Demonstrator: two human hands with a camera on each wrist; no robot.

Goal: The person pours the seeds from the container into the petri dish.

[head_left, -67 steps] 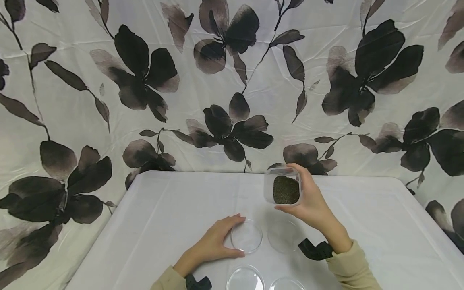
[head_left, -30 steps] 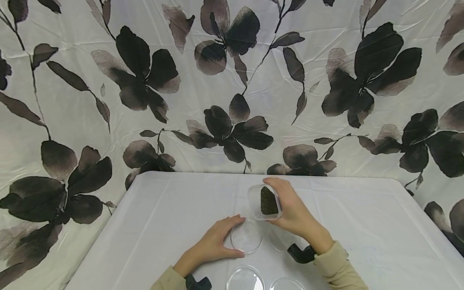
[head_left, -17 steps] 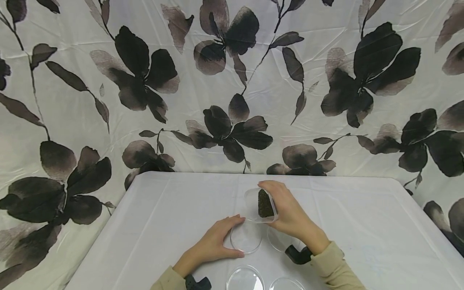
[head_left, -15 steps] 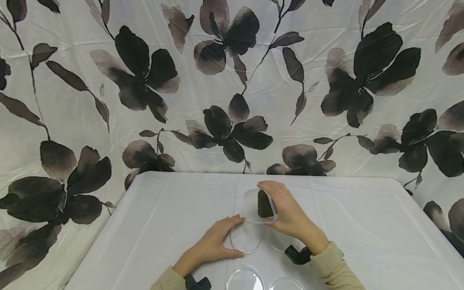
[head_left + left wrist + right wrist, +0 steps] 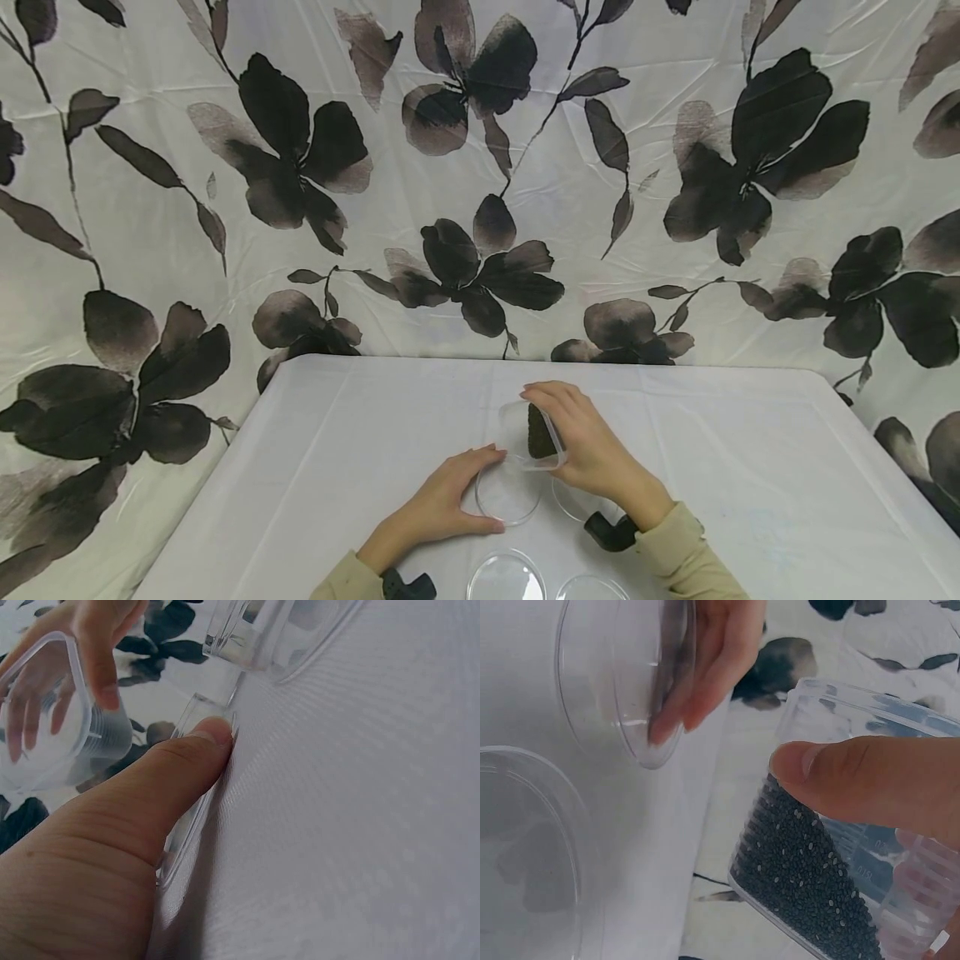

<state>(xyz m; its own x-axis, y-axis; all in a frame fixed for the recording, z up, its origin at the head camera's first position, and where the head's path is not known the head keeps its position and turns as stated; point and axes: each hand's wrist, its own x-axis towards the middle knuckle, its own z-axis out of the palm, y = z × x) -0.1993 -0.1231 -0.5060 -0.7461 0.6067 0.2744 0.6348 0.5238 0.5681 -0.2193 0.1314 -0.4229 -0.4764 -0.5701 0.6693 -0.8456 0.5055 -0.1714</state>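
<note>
My left hand holds a clear petri dish on the white table, thumb and fingers at opposite sides of its rim. In the left wrist view the thumb lies along the dish's edge. My right hand grips a clear plastic container above and just behind that dish, tilted with its mouth to the left. Small dark seeds, a few of them pale, are heaped along one side inside it, as the right wrist view shows. The seeds stay within the container.
A second petri dish lies right of the held one, partly under my right wrist. Two more clear dishes, one at the front left and one at the front right, are cut off by the view's lower edge. A floral cloth hangs behind the table.
My right hand has brought the container left and lower, toward the held dish, tipping it further so the seeds slope more steeply. The left hand and dish have stayed put.
</note>
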